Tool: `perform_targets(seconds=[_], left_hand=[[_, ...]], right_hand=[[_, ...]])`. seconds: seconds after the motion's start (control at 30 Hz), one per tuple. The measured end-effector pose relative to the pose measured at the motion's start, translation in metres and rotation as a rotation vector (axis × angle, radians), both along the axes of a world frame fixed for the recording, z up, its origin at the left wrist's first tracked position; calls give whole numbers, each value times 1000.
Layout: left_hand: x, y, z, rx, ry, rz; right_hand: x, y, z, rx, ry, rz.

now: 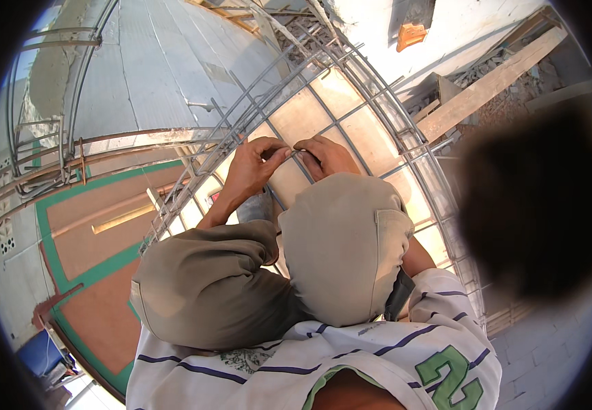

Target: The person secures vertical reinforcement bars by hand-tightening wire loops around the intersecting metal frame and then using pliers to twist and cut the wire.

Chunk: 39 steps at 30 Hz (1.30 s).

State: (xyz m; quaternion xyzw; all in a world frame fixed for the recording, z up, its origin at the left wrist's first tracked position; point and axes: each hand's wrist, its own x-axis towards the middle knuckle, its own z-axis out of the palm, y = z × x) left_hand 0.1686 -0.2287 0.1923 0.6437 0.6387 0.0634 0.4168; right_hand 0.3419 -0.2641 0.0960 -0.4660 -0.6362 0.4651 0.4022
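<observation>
My left hand [253, 164] is bent in a pinch over a grid of steel reinforcing bars [337, 124], thumb and forefinger together. Facing it, fingertips almost meeting, my right hand [331, 157] is curled low against a bar. Whatever thin thing lies between the fingers is too small to make out. Pale boards [374, 140] lie under the grid. Both my knees are bent up close below the hands, the right trouser knee [343, 239] hiding part of the right wrist. A grey boot [256, 207] shows beneath my left forearm.
Bundled bars [289, 82] form cage-like edges around the grid. More bent bars [80, 147] stand at left, above a lower brown floor with green bands [48, 232]. Right hold a long plank [490, 85] and rubble [507, 92]. A dark blurred shape [542, 205] blocks the right side.
</observation>
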Motion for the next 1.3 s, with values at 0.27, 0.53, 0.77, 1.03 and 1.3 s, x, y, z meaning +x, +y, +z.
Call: perform_targets(seconds=[0.27,0.53,0.77,1.03,1.3], left_hand=[[1,15,6,-25,-14,-323],[-6,30,-28,139,79,-343],[5,67,-68,615,-16,-493],[51,135,-117,512,383,-549],[53,151,-153,646,262,-547]], right_hand=[[19,-8,4,-204,14,-42],[13,-12,-17,-137,-139,-155],[18,-9,-39,-274,-207,-500],[23,35,-47,-652,100,-537],[16,66,-59,-658,175,-577]])
